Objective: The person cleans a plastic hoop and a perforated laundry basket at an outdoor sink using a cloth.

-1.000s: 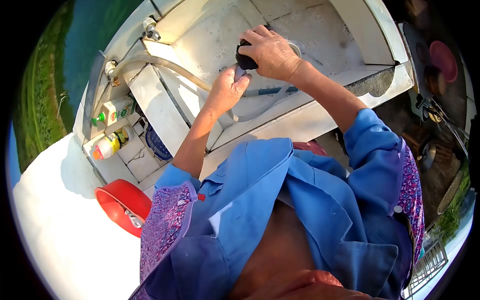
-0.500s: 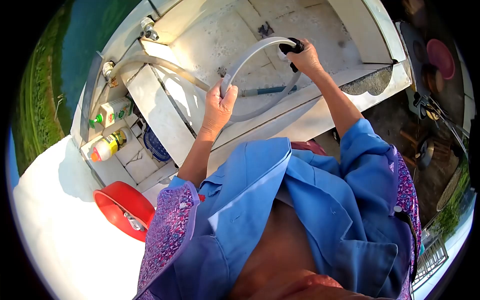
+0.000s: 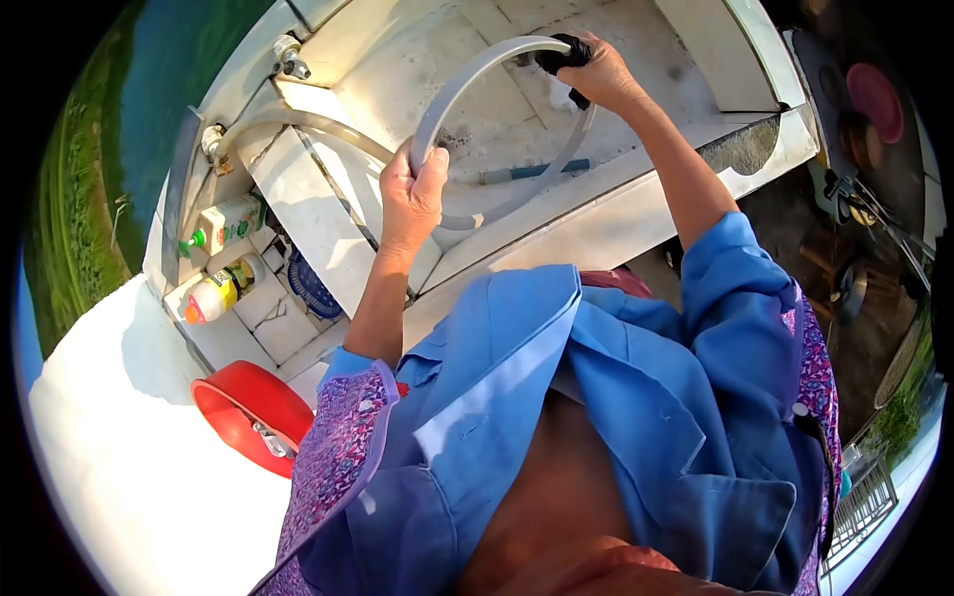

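A grey-white hose [image 3: 472, 79] arches between my two hands over the tiled basin [image 3: 442, 55]. My left hand [image 3: 412, 199] is closed round the hose on the near left side of the arch. At the upper right, my right hand [image 3: 601, 74] grips the hose where a crumpled black wrapping [image 3: 563, 56] covers it; whether this is cloth or plastic I cannot tell. Below the hands, the hose curves back through the basin. A hose length also runs left to a wall tap [image 3: 212, 142]. A short blue pipe [image 3: 535, 172] lies inside the loop.
Another tap [image 3: 290, 57] sits higher on the wall. At left are a white bottle with a green cap [image 3: 231, 223], a yellow-labelled bottle [image 3: 221, 290], a blue basket [image 3: 312, 286] and a red basin [image 3: 250, 417]. The sink ledge [image 3: 576, 233] runs before me.
My left hand has moved left, and my right hand has shifted slightly up and left with the black-wrapped part. The hose arch stands higher and wider.
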A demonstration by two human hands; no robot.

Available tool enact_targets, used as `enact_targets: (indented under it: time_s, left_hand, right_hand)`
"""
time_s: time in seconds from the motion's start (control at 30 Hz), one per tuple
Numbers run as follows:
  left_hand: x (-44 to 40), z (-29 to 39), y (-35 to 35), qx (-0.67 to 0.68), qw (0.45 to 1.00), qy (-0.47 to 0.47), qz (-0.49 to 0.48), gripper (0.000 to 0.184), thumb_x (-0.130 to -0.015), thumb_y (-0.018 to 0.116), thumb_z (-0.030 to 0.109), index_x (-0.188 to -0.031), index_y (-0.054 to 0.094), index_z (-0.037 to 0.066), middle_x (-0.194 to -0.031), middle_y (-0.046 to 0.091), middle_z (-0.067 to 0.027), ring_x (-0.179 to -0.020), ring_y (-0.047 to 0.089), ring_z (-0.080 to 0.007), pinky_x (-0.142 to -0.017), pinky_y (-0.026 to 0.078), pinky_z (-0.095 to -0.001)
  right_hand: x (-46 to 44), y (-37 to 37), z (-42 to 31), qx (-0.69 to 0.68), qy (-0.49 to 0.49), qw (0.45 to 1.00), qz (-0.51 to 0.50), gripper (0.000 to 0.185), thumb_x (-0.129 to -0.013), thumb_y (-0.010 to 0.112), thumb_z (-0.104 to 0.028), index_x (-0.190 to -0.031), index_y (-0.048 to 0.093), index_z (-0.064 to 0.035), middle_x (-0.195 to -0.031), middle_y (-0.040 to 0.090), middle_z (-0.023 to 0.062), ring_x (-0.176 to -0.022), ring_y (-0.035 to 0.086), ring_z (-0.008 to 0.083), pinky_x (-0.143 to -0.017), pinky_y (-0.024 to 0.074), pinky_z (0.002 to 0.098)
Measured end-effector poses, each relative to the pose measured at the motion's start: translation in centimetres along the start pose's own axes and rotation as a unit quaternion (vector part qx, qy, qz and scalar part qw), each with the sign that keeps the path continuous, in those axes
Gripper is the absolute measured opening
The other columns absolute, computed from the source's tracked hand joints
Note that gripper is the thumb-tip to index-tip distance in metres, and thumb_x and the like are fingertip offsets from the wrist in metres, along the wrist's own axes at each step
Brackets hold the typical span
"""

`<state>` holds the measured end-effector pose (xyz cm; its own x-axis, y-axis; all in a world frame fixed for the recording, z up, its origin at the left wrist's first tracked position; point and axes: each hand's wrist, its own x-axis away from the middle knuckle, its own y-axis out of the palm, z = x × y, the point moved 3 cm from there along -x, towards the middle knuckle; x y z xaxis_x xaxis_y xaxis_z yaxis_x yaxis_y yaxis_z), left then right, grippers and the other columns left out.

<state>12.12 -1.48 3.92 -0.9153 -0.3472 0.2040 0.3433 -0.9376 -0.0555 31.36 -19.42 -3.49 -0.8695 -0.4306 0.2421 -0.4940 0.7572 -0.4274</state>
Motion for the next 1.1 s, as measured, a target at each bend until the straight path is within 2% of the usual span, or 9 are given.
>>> enact_targets:
  time_s: [0.17, 0.27, 0.4, 0.6, 0.73, 0.8, 0.87, 1.0, 1.1]
  left_hand:
    - [-0.6, -2.0, 0.1, 0.004, 0.997, -0.079, 0.006, 0.019, -0.081, 0.054, 0.018, -0.067, 0.044, 0.008, -0.054, 0.039, 0.0049, -0.043, 0.035, -0.0018, -0.037, 0.029, -0.0181]
    - [-2.4, -0.8, 0.3, -0.165, 0.983, -0.043, -0.068, 0.02, -0.078, 0.054, 0.019, -0.073, 0.049, 0.001, -0.055, 0.044, 0.0001, -0.05, 0.038, -0.0081, -0.046, 0.036, -0.0248]
    - [-4.6, 1.0, 2.8, -0.254, 0.954, -0.013, -0.157, 0.021, -0.075, 0.054, 0.018, -0.077, 0.05, -0.002, -0.056, 0.045, -0.0036, -0.053, 0.039, -0.0123, -0.051, 0.038, -0.0294]
    - [-3.6, 0.4, 0.2, -0.166, 0.984, 0.009, -0.07, 0.017, -0.079, 0.053, 0.017, -0.079, 0.051, 0.001, -0.056, 0.045, 0.0001, -0.053, 0.035, -0.0094, -0.049, 0.035, -0.0247]
    - [-3.6, -1.9, -2.6, 0.118, 0.985, -0.112, 0.064, 0.022, -0.079, 0.052, 0.017, -0.063, 0.041, 0.008, -0.052, 0.037, 0.0034, -0.041, 0.032, -0.0074, -0.04, 0.029, -0.0227]
    - [-5.0, -3.6, -3.3, 0.125, 0.979, -0.12, 0.103, 0.026, -0.079, 0.052, 0.018, -0.06, 0.035, 0.012, -0.049, 0.031, 0.0036, -0.038, 0.03, -0.0071, -0.036, 0.027, -0.0232]
    - [-6.0, -6.6, -4.0, 0.16, 0.964, -0.182, 0.113, 0.025, -0.078, 0.051, 0.02, -0.061, 0.035, 0.011, -0.048, 0.031, 0.0027, -0.038, 0.03, -0.0078, -0.037, 0.028, -0.0236]
    - [-8.1, -11.4, -4.4, 0.196, 0.955, -0.189, 0.116, 0.023, -0.079, 0.051, 0.021, -0.065, 0.039, 0.008, -0.051, 0.037, 0.0007, -0.041, 0.037, -0.0097, -0.039, 0.032, -0.0247]
    - [-9.2, -13.5, -4.0, 0.083, 0.93, -0.269, 0.234, 0.02, -0.081, 0.052, 0.026, -0.075, 0.044, 0.008, -0.061, 0.043, -0.0006, -0.049, 0.041, -0.01, -0.045, 0.038, -0.0249]
  right_hand:
    - [1.6, 0.7, 2.1, 0.014, 0.117, 0.99, 0.074, 0.031, -0.065, 0.062, -0.016, -0.093, 0.059, -0.0038, -0.086, 0.059, 0.0071, -0.074, 0.057, 0.0178, -0.065, 0.0482, 0.0292]
    - [3.1, 1.3, -4.3, 0.233, -0.192, 0.952, 0.045, 0.03, -0.065, 0.057, -0.006, -0.094, 0.061, -0.0117, -0.106, 0.049, 0.0028, -0.095, 0.046, 0.0277, -0.08, 0.0434, 0.0346]
    - [4.5, 5.6, -9.9, 0.367, -0.356, 0.859, -0.027, 0.026, -0.06, 0.063, -0.006, -0.085, 0.061, -0.0122, -0.101, 0.05, -0.0006, -0.092, 0.049, 0.0209, -0.08, 0.0451, 0.0313]
    - [0.2, 2.4, -6.3, 0.263, -0.292, 0.919, -0.028, 0.036, -0.062, 0.059, -0.006, -0.099, 0.058, -0.0106, -0.107, 0.049, 0.0013, -0.098, 0.049, 0.0217, -0.082, 0.0441, 0.031]
    - [-2.6, -0.8, 0.9, 0.132, 0.028, 0.982, -0.135, 0.039, -0.06, 0.063, -0.015, -0.099, 0.06, -0.0079, -0.089, 0.059, 0.0084, -0.082, 0.057, 0.0215, -0.074, 0.0463, 0.0292]
    - [-4.8, -1.9, 8.9, -0.158, 0.092, 0.974, -0.135, 0.041, -0.059, 0.067, -0.022, -0.094, 0.06, -0.0037, -0.08, 0.061, 0.0096, -0.076, 0.059, 0.02, -0.071, 0.0463, 0.0292]
    - [-5.8, -4.5, 11.4, -0.178, 0.185, 0.965, -0.049, 0.043, -0.059, 0.069, -0.026, -0.094, 0.061, -0.0032, -0.083, 0.061, 0.0109, -0.077, 0.059, 0.0215, -0.07, 0.0463, 0.0304]
    - [-11.5, -10.8, 18.9, 0.259, 0.077, 0.963, 0.014, 0.054, -0.067, 0.065, -0.035, -0.112, 0.052, -0.0082, -0.109, 0.054, 0.0168, -0.097, 0.053, 0.0304, -0.081, 0.0444, 0.0392]
    - [-11.5, -9.6, 19.5, 0.333, 0.146, 0.922, 0.134, 0.058, -0.075, 0.054, -0.044, -0.126, 0.037, -0.0203, -0.138, 0.014, 0.0157, -0.119, 0.022, 0.0456, -0.091, 0.0334, 0.0497]
